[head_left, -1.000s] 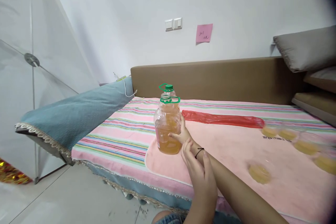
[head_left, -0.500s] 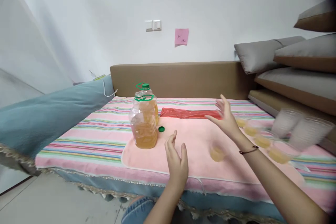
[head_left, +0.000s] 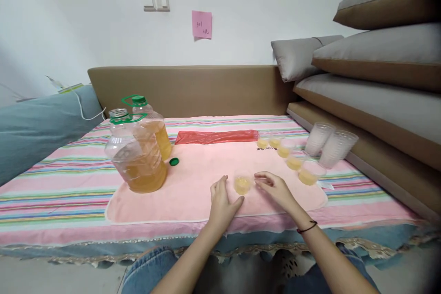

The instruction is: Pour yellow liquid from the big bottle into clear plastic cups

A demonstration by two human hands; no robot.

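Head view: small clear cup [head_left: 242,185] of yellow liquid stands upright on the pink towel [head_left: 193,193], right between both hands, near the front edge of the bed. Left hand [head_left: 221,202] lies flat on the towel just left of the cup, fingers loosely spread, thumb tip at the cup's base; touching or just shy, cannot tell. Right hand [head_left: 277,189] sits just right of it, fingers curled toward the cup, holding nothing; a small gap shows. Both are about equally near, the left maybe a hair nearer. Cup axis vertical, about a third full. Farther right, a row of filled cups [head_left: 292,161] with the same yellow liquid, then two stacks of empty cups [head_left: 329,146] leaning at the towel's far right. Left side: open jug [head_left: 138,154], green handle ring, no cap, roughly a third full of amber liquid; a capped jug [head_left: 153,126] behind it. Loose green cap [head_left: 174,161] beside the jugs. Red bag [head_left: 217,137] at the towel's back edge.
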